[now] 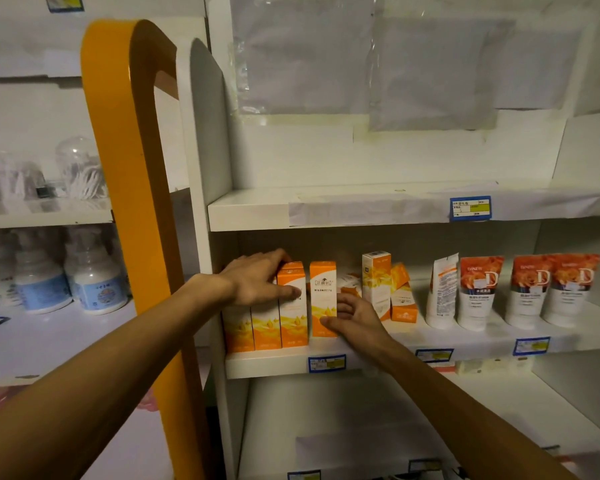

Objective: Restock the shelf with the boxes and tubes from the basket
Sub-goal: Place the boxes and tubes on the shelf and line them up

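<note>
Head view shows two bare hands at the middle shelf (278,363) of a white rack. The left hand (257,278) rests on top of a row of orange boxes (267,323) at the left end, its grip curled over the nearest box with the thumb on the front. The right hand (354,317) holds one more orange box (323,299) that stands upright just beside the row, thumb on the front low down and fingers behind it. A small gap sits between this box and the row. To do this step well, the person should slide the box left until it touches the row, keep it straight, and hold the row steady so nothing tips. More orange boxes (388,289) stand loosely behind and to the right, and white tubes with red tops (482,292) lean further right. The basket is not in view. Blue price tags (326,363) stick to the shelf edges. An orange post (132,168) stands on the left, with white bottles (94,282) on the next rack. The room looks dim.
</note>
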